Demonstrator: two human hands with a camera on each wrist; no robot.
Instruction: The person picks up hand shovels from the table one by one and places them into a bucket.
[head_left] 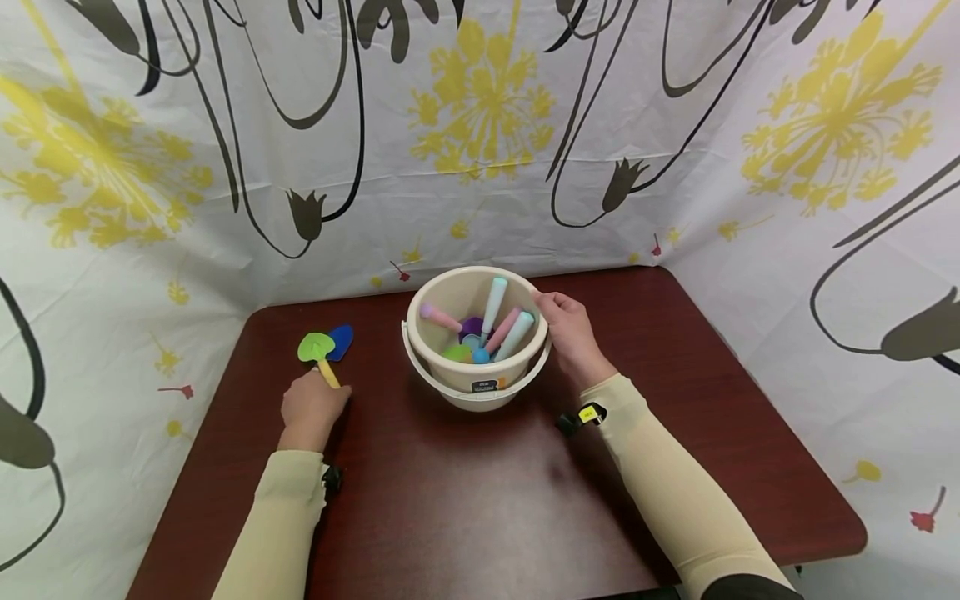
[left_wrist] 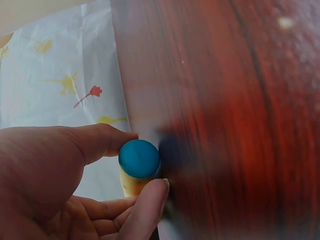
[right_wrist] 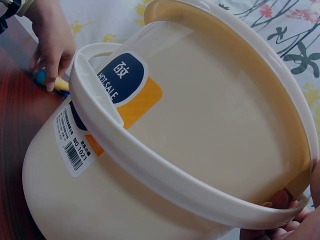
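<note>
My left hand (head_left: pixel 311 408) pinches the yellow handle of a toy shovel (head_left: pixel 316 347) with a green blade, at the table's left. Its blue end cap shows between thumb and fingers in the left wrist view. Close behind lies a blue blade (head_left: pixel 341 342), partly covered by the green one; whether it has a handle is hidden. My right hand (head_left: pixel 573 337) grips the right rim of a cream bucket (head_left: pixel 452 374), with fingers at the rim and handle. Inside the bucket stand several toy tools with pink and pale blue handles (head_left: pixel 515 335); their lower ends are mostly hidden.
The bucket's white handle (head_left: pixel 423 372) hangs down across its front. A dark red wooden table (head_left: pixel 450 500) carries everything, its back edge close to a patterned cloth (head_left: pixel 480 225) that also rises on both sides. A sticker (right_wrist: pixel 75 145) with a barcode marks the bucket.
</note>
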